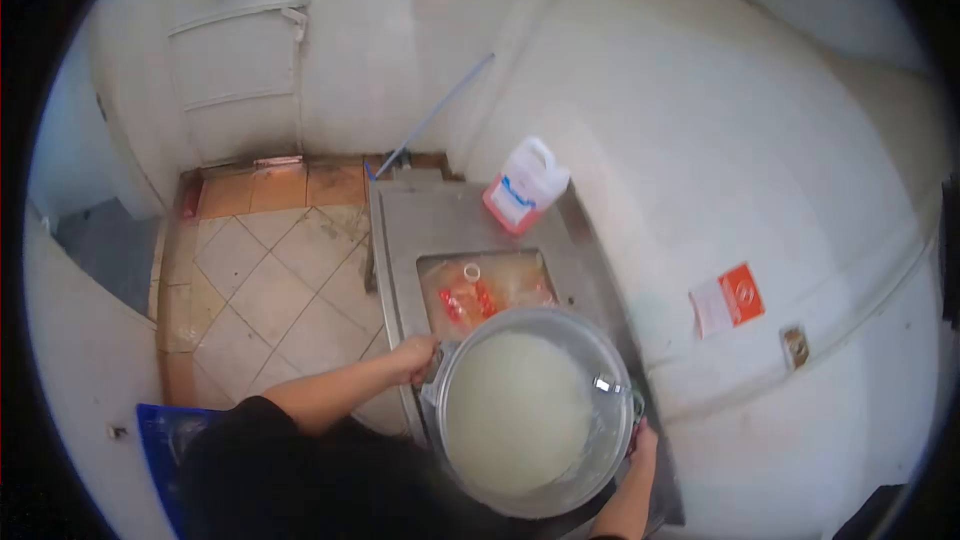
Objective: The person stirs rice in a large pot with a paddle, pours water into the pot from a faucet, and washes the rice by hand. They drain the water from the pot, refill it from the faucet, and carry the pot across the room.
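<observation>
A large round metal pot (515, 415) with pale, cloudy content sits low at the centre, over the near part of the steel sink counter (400, 230). My left hand (415, 360) is closed round the handle on the pot's left side. On the right side, my right hand (645, 437) grips the other handle, its fingers partly hidden. Just beyond the pot, the sink basin (432, 262) holds red-and-clear plastic packaging (466, 302) and a small pale ring (472, 271). A white jug (527, 185) with pink liquid stands upright at the counter's back right.
A blue stick (440, 110) leans against the wall behind the counter. A red-and-white label (728, 300) and a socket (795, 347) are on the right wall. At the lower left is a blue crate (160, 450), beside the tiled floor (270, 290).
</observation>
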Motion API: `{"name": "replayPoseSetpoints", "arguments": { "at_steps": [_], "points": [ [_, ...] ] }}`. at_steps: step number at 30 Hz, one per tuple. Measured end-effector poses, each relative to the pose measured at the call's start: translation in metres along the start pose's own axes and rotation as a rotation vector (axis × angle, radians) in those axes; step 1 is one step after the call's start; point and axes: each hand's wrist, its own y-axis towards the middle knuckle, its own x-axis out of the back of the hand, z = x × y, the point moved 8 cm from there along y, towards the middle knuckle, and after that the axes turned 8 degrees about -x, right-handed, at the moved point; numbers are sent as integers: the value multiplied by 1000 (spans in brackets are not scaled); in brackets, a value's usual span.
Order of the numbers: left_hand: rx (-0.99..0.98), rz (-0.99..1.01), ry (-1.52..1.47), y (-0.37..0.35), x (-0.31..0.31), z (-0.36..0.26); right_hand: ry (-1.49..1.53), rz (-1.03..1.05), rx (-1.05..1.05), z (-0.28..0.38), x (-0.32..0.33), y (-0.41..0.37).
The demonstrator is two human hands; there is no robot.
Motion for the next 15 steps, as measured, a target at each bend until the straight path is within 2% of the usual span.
{"name": "replayPoseSetpoints", "arguments": {
  "at_steps": [2,5,6,11,15],
  "points": [
    [17,-46,-76,8,4,-3,-29,-12,54,16,-8,-11],
    [-36,-57,7,13,18,-22,20,-34,13,-2,-13,-2],
    [-18,-13,-71,14,20,-27,30,-44,6,-9,-9,-1],
    [-10,23,-123,-27,44,-87,67,-69,38,7,-17,-23],
    [-91,59,-96,-49,84,-140,98,-99,114,39,-38,-69]
  ]
}}
